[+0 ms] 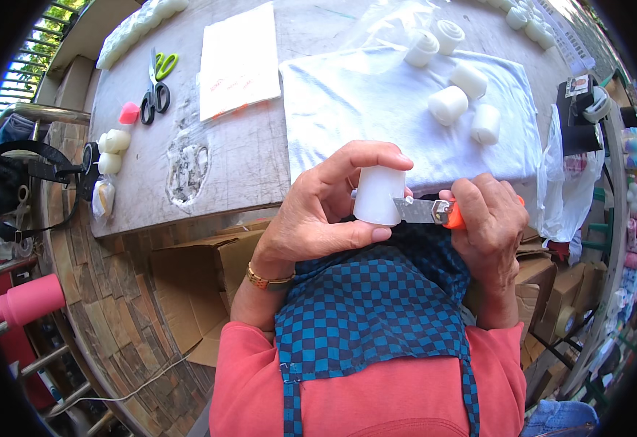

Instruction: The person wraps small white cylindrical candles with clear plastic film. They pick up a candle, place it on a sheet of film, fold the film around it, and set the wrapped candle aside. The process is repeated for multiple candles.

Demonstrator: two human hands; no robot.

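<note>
Between the thumb and fingers of my left hand (pixel 329 202) is a white wax candle (pixel 378 196), held in front of the table's near edge. My right hand (pixel 488 224) grips an orange utility knife (pixel 454 214). The knife's extended blade (pixel 419 210) touches the candle's right side near its lower end. Beyond my hands, a white cloth (pixel 351 120) lies on the table (pixel 242 164). Several white candles rest on or beside the cloth, among them one lying on its side (pixel 468 80) and another (pixel 485 124) nearer to me.
Scissors with black handles (pixel 155 104) and lime-handled ones (pixel 165 65) lie at the left, beside a pink piece (pixel 129 113) and small cream candles (pixel 114 141). Clear plastic (pixel 389 22) lies behind the cloth. An open cardboard box (pixel 187 278) stands below the table; a plastic bag (pixel 569 196) hangs at right.
</note>
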